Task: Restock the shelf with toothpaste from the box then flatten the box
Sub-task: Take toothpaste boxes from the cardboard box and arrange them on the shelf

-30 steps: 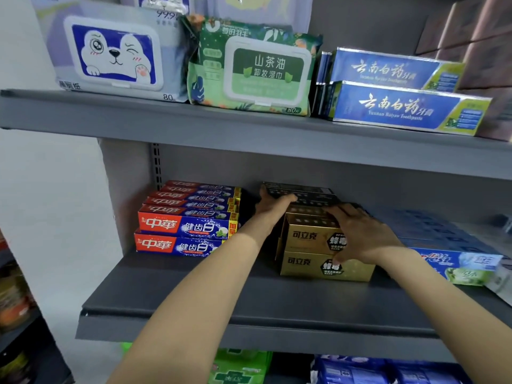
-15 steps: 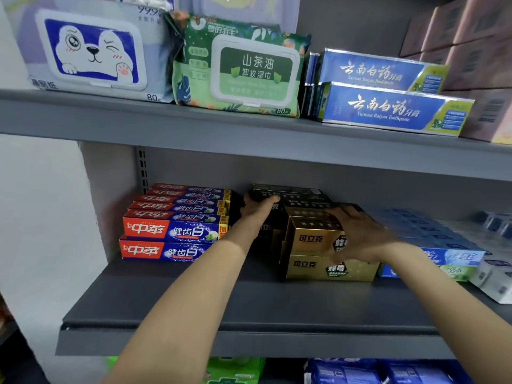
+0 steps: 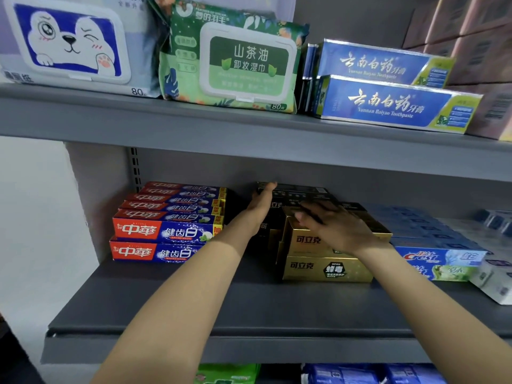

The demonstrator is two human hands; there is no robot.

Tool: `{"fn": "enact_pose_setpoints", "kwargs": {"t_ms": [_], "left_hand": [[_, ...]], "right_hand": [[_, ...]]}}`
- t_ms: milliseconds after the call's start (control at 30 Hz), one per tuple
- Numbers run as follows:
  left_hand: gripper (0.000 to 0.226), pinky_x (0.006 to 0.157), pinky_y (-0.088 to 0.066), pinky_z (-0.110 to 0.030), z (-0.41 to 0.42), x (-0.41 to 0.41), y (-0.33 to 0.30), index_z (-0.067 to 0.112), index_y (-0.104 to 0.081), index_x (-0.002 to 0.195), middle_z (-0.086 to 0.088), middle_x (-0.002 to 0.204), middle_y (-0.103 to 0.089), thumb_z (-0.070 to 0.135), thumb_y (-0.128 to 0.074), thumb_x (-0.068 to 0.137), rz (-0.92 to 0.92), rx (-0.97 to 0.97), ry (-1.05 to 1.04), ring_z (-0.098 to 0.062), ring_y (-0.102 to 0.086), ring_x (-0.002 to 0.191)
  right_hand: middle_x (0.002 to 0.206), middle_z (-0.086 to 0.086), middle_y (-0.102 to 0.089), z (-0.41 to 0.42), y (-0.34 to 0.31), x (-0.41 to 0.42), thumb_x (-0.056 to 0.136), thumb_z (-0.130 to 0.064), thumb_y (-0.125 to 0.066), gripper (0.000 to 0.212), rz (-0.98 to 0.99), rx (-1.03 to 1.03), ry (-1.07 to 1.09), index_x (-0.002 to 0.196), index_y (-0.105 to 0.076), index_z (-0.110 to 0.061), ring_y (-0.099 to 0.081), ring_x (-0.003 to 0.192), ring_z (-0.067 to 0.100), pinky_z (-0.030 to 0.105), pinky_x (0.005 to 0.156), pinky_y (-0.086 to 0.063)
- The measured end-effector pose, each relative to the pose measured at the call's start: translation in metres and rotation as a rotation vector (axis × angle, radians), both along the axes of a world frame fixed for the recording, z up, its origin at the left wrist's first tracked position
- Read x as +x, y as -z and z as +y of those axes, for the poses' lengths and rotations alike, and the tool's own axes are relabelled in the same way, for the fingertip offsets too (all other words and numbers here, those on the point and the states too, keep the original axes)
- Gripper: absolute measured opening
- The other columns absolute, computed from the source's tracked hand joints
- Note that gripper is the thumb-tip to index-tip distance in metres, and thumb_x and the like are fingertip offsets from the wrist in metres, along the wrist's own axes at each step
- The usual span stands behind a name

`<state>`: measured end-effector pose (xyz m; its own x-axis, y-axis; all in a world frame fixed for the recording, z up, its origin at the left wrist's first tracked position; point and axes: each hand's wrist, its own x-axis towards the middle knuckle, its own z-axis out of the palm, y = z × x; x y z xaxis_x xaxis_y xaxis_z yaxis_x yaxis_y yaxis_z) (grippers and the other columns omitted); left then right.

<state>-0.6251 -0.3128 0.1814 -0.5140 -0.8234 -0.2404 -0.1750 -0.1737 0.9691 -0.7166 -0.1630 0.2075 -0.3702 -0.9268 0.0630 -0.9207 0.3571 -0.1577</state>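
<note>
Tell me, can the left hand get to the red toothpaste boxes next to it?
Probably yes. The left hand lies flat against the side of the gold toothpaste boxes, and the red toothpaste boxes sit just to its left, with only a bare gap of shelf between them.

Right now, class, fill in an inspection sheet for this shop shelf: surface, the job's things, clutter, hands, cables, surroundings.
Surface: grey metal middle shelf, front part bare.
Job's things: gold-and-black toothpaste cartons stacked mid-shelf; supply box not seen.
Clutter: red-and-blue toothpaste cartons stacked on the left; blue-and-white Crest cartons on the right.
Hands: left hand flat against the stack's left side; right hand resting on its top, fingers straight.
Cables: nothing seen.
Surroundings: upper shelf holds a blue cartoon-dog wipes pack, a green wipes pack and blue foil toothpaste cartons.
</note>
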Motion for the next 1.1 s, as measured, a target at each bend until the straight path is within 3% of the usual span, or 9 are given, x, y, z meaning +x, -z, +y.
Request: {"fn": "enact_pose_setpoints", "kwargs": {"t_ms": [133,233,367,433,633,800,900,1033,1100], "left_hand": [[0.081,0.112,-0.025,-0.048,0.015,-0.008,-0.004,0.021,-0.03,0.146,-0.013,0.146,-0.039,0.071,-0.037,0.083,0.026,0.03,0.059,-0.032,-0.037,0.133],[0.09,0.113,-0.023,-0.049,0.023,-0.014,-0.006,0.021,-0.029,0.147,-0.014,0.149,-0.035,0.077,-0.036,0.077,0.014,0.02,0.095,-0.032,-0.034,0.135],[0.083,0.114,-0.022,-0.046,0.024,-0.013,-0.005,0.019,-0.032,0.147,-0.013,0.15,-0.033,0.074,-0.034,0.084,0.063,0.021,0.073,-0.029,-0.032,0.136],[0.092,0.112,-0.027,-0.048,0.026,-0.012,-0.002,0.019,-0.041,0.141,-0.014,0.143,-0.044,0.082,-0.036,0.074,0.117,0.062,0.063,-0.03,-0.042,0.129],[0.123,0.105,-0.035,-0.054,0.016,-0.041,0.018,0.032,-0.036,0.142,-0.012,0.138,-0.051,0.097,-0.042,0.038,0.189,0.104,0.099,-0.032,-0.049,0.122],[0.117,0.101,-0.041,-0.05,0.023,-0.04,0.016,0.025,-0.046,0.137,-0.012,0.123,-0.061,0.094,-0.042,0.042,0.21,0.121,0.116,-0.031,-0.059,0.111],[0.088,0.093,-0.045,-0.04,0.04,-0.02,0.002,0.016,-0.056,0.127,-0.012,0.109,-0.067,0.083,-0.03,0.075,0.27,0.13,0.09,-0.028,-0.061,0.102],[0.073,0.088,-0.042,-0.036,0.05,-0.008,0.01,0.016,-0.051,0.132,-0.014,0.124,-0.06,0.068,-0.021,0.091,0.282,0.132,0.039,-0.027,-0.056,0.109],[0.075,0.096,-0.042,-0.038,0.06,-0.003,0.016,0.019,-0.045,0.138,-0.015,0.129,-0.057,0.069,-0.018,0.09,0.247,0.119,0.049,-0.029,-0.054,0.115]], "right_hand": [[0.156,-0.004,-0.02,0.008,0.0,-0.004,0.092,-0.064,-0.015,0.06,0.026,-0.016,0.009,0.146,-0.02,-0.039,-0.023,0.143,0.024,0.04,0.112,-0.025],[0.155,-0.004,-0.022,0.012,-0.002,-0.01,0.093,-0.062,-0.015,0.058,0.031,-0.016,0.025,0.146,-0.02,-0.039,-0.024,0.142,0.023,0.04,0.111,-0.027],[0.156,-0.004,-0.022,0.013,0.0,-0.012,0.093,-0.062,-0.015,0.058,0.029,-0.017,0.023,0.146,-0.02,-0.039,-0.024,0.142,0.024,0.04,0.111,-0.026],[0.156,-0.003,-0.02,0.013,-0.001,-0.011,0.094,-0.061,-0.016,0.057,0.023,-0.013,0.026,0.146,-0.019,-0.039,-0.022,0.143,0.024,0.04,0.111,-0.025],[0.159,-0.008,-0.01,0.011,-0.005,-0.007,0.095,-0.06,-0.017,0.057,-0.008,0.015,0.013,0.148,-0.016,-0.038,-0.014,0.145,0.021,0.038,0.115,-0.017],[0.159,-0.008,-0.008,0.013,-0.007,-0.006,0.095,-0.06,-0.016,0.056,-0.011,0.022,0.02,0.148,-0.014,-0.04,-0.012,0.146,0.02,0.038,0.115,-0.015],[0.159,-0.009,-0.001,0.012,-0.005,-0.008,0.094,-0.062,-0.014,0.058,-0.024,0.049,0.045,0.148,-0.011,-0.041,-0.006,0.147,0.018,0.039,0.117,-0.01],[0.158,-0.006,-0.014,0.017,0.004,-0.013,0.097,-0.054,-0.015,0.054,0.058,-0.083,0.045,0.148,-0.02,-0.037,-0.013,0.146,0.017,0.04,0.119,-0.004],[0.155,-0.004,-0.026,0.027,0.011,-0.013,0.096,-0.054,-0.016,0.056,0.161,-0.236,0.098,0.146,-0.028,-0.032,-0.021,0.144,0.017,0.04,0.12,-0.002]]}}
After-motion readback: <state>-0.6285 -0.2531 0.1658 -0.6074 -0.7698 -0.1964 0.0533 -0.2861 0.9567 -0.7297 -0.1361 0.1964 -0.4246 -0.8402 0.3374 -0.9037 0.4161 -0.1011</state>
